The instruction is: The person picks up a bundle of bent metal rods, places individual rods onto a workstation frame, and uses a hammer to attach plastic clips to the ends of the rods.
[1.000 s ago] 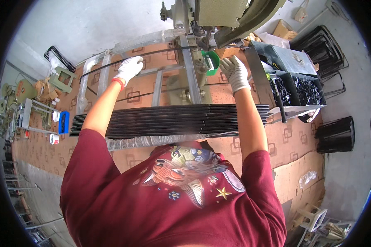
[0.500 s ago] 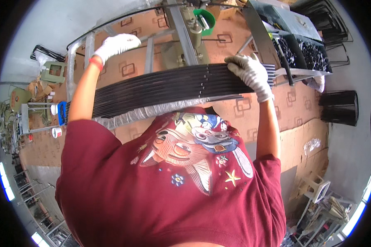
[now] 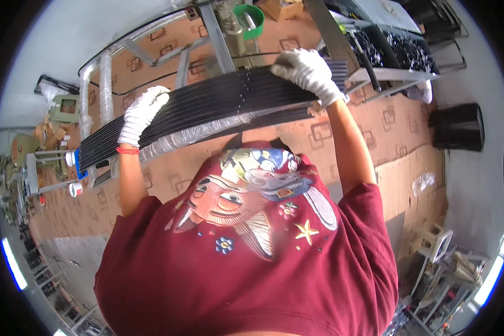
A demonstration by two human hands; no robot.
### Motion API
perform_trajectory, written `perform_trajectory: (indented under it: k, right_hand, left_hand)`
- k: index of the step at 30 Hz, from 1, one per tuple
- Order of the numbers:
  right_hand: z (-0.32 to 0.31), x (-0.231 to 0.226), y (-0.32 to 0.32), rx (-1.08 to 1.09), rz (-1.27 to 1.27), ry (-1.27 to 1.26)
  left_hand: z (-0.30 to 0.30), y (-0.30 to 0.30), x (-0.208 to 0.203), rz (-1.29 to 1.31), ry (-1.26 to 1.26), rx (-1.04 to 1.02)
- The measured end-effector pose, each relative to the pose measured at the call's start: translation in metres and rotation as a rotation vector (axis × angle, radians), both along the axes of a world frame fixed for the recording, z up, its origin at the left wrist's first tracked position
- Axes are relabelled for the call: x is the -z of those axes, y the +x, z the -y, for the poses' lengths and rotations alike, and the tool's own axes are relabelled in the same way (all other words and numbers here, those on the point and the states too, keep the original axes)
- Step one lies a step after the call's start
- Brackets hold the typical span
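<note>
A wide row of long black rods (image 3: 218,96) lies side by side across the metal frame in front of me. My right hand (image 3: 311,75), in a white knit glove, is closed over the rods near their right end. Over toward the left part, my left hand (image 3: 144,116), gloved and with a red band at its wrist, has its fingers curled onto the same rods; its fingertips are partly hidden. Along the near side of the rods runs a frame bar wrapped in clear plastic (image 3: 190,133). The rods' left end rests by a blue piece (image 3: 80,164).
Beyond the rods are grey metal frame bars (image 3: 217,39) and a green bucket (image 3: 249,21). Dark bins of small black parts (image 3: 406,53) stand at the far right, by a metal rack. Bundled black frames (image 3: 458,127) lean on the right wall. A pale stool (image 3: 431,239) stands lower right.
My left hand has come back from above the frame, down onto the rods, its fingers now curled. My right hand stays on the rods. The whole view has shifted somewhat.
</note>
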State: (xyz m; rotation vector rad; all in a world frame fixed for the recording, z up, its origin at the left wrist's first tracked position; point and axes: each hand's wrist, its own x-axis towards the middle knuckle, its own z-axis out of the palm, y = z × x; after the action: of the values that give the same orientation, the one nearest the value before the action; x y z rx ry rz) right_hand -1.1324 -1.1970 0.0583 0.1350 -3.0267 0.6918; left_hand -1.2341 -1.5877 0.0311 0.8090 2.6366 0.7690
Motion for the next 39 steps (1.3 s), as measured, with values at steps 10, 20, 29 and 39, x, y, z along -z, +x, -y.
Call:
perform_trajectory:
  k: [10,20,29,39]
  right_hand:
    - [-0.012,0.022,-0.031,0.065,-0.443,0.179]
    - [-0.028,0.012,-0.1,0.095,-0.626,0.134]
    - [-0.033,0.027,-0.138,0.165,-0.635,0.168]
    - [-0.024,0.019,-0.137,0.162,-0.699,0.133]
  left_hand:
    - [-0.012,0.0,-0.005,-0.337,-0.038,-0.166]
    - [-0.026,-0.084,-0.014,-0.561,0.004,-0.182]
    - [-0.034,-0.139,-0.002,-0.445,0.06,-0.182]
    - [-0.031,-0.149,0.001,-0.5,0.089,-0.173]
